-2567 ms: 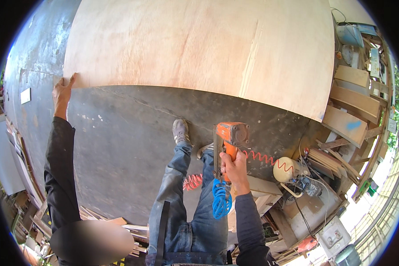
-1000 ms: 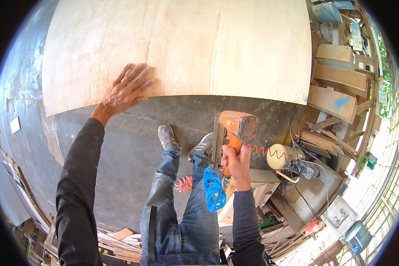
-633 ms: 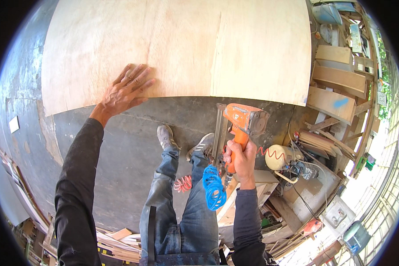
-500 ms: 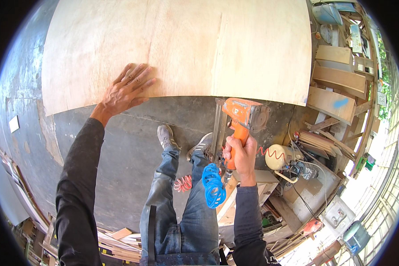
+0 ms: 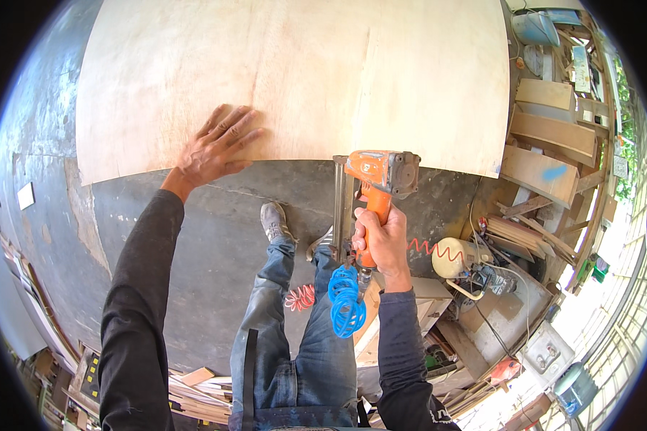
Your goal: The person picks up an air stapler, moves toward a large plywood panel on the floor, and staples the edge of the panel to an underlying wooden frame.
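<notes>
A large pale plywood sheet (image 5: 302,79) fills the upper middle of the view, its near edge facing me. My left hand (image 5: 219,144) lies flat on it close to that edge, fingers spread. My right hand (image 5: 382,241) is wrapped round the handle of an orange pneumatic nail gun (image 5: 374,172). The gun's head overlaps the sheet's near edge; whether its nose touches the wood I cannot tell. Its long metal magazine (image 5: 342,208) runs down toward my legs. A coiled blue air hose (image 5: 347,305) hangs at the base of the handle.
A cream compressor tank (image 5: 449,258) stands at right, with a red coiled hose (image 5: 435,249) stretching toward it. Wooden boards (image 5: 539,172) are stacked at the far right. A wooden cabinet (image 5: 410,316) is beside my right forearm. Wood strips (image 5: 201,402) lie at the lower edge.
The nail gun in my right hand has shifted left along the sheet's edge and slightly up. My left hand stays flat on the plywood, a little farther right in view.
</notes>
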`<action>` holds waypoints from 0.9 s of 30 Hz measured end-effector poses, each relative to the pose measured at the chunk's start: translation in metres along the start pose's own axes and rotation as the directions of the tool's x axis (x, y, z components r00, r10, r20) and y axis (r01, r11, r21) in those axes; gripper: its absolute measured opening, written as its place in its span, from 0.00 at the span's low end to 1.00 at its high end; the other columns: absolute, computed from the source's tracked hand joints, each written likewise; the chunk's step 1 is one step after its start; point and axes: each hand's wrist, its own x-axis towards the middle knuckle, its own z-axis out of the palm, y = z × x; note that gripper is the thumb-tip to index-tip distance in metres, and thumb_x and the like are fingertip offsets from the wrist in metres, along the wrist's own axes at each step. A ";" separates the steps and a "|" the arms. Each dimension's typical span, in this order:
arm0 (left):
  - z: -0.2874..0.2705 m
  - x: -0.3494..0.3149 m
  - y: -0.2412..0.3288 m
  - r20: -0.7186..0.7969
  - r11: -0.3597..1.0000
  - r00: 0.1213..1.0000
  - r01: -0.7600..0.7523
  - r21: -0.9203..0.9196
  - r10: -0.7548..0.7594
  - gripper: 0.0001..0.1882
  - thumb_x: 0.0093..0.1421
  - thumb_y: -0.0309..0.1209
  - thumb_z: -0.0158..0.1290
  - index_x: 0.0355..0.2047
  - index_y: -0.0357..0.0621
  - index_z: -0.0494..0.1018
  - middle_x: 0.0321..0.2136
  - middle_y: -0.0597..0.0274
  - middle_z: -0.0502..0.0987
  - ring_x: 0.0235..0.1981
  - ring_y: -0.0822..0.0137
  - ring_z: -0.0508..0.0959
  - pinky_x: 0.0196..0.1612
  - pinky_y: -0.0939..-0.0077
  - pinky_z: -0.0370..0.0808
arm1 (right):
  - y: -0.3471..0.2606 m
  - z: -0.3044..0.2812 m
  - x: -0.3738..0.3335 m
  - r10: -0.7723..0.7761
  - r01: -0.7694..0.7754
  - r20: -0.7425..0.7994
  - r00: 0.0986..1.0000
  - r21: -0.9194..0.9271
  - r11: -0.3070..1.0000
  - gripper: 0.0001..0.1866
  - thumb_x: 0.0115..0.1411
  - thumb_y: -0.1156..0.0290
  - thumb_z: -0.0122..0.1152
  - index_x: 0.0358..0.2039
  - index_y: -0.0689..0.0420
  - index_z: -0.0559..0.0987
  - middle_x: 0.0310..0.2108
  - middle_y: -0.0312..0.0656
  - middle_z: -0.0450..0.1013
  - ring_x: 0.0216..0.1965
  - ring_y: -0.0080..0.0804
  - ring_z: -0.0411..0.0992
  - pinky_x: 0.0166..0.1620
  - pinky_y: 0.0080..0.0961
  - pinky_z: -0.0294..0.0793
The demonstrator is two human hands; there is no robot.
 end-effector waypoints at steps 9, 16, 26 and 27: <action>0.002 0.000 0.002 0.021 1.000 1.000 0.012 0.000 -0.012 0.44 0.54 0.54 0.59 0.70 0.68 0.58 0.73 0.70 0.55 0.73 0.66 0.53 0.77 0.59 0.48 | 0.002 0.003 0.003 0.004 -0.004 -0.004 1.000 -0.040 0.999 0.13 0.64 0.76 0.58 0.47 0.66 0.72 0.17 0.32 0.66 0.14 0.17 0.63 0.18 0.20 0.66; 0.002 0.000 0.003 0.011 1.000 1.000 0.017 -0.002 -0.017 0.45 0.53 0.53 0.61 0.70 0.68 0.58 0.73 0.71 0.55 0.73 0.66 0.53 0.77 0.59 0.49 | 0.005 0.003 0.004 -0.005 0.005 -0.004 1.000 -0.025 1.000 0.11 0.64 0.76 0.57 0.46 0.65 0.72 0.17 0.33 0.66 0.14 0.17 0.64 0.18 0.20 0.66; -0.001 0.003 0.005 -0.039 0.998 0.999 -0.001 -0.060 -0.002 0.47 0.48 0.44 0.67 0.69 0.62 0.61 0.73 0.66 0.55 0.73 0.63 0.55 0.76 0.55 0.51 | 0.003 0.010 0.001 -0.006 0.006 0.005 1.000 0.008 1.000 0.09 0.64 0.76 0.57 0.44 0.65 0.72 0.17 0.32 0.65 0.14 0.17 0.63 0.17 0.20 0.65; -0.001 0.003 0.005 -0.037 0.998 0.999 -0.001 -0.058 -0.001 0.47 0.49 0.45 0.66 0.69 0.62 0.61 0.73 0.65 0.55 0.73 0.63 0.55 0.76 0.55 0.51 | 0.003 0.011 0.001 -0.011 0.011 0.006 1.000 0.001 1.000 0.09 0.64 0.76 0.57 0.44 0.65 0.72 0.17 0.32 0.65 0.14 0.17 0.63 0.17 0.20 0.65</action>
